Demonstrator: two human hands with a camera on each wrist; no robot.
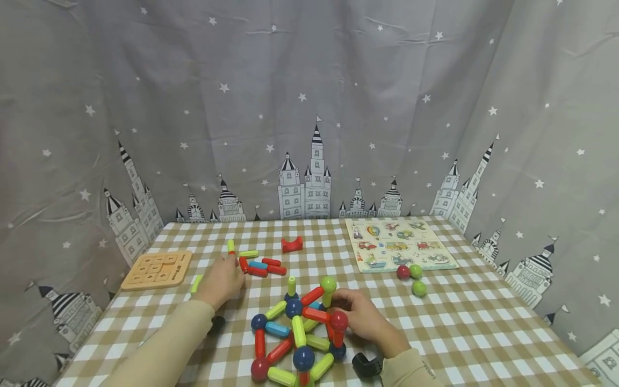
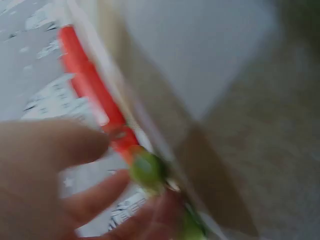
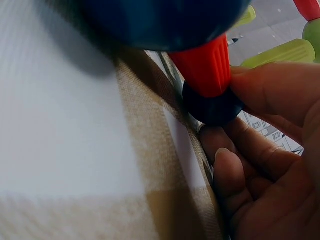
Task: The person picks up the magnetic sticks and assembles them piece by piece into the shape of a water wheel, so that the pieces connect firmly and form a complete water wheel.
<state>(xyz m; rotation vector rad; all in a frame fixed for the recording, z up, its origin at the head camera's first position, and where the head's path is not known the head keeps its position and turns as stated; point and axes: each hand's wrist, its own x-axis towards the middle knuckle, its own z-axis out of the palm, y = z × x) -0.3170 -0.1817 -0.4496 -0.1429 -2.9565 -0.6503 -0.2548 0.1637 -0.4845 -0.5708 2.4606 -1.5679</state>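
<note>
A magnetic ball-and-rod structure [image 1: 300, 333] with blue, red and green balls stands at the front of the table. At its right side my right hand [image 1: 360, 314] holds it, thumb and fingers around a low blue ball [image 3: 212, 105] under a red rod [image 3: 205, 67]. My left hand [image 1: 222, 279] is over the loose rods at the left, beside a red rod [image 1: 243, 264] and a green rod [image 1: 231, 246]. In the blurred left wrist view, the thumb stands apart from the fingers, and the fingertips touch a green piece [image 2: 147, 170] beyond which red rods [image 2: 92, 85] extend.
A wooden number puzzle [image 1: 157, 270] lies at the left, with a green rod [image 1: 196, 283] near it. Behind are a red curved piece [image 1: 292, 244] and a blue rod [image 1: 258, 265]. At right, a picture puzzle board [image 1: 401, 244] has a red ball [image 1: 403, 272] and green balls [image 1: 419, 288] beside it.
</note>
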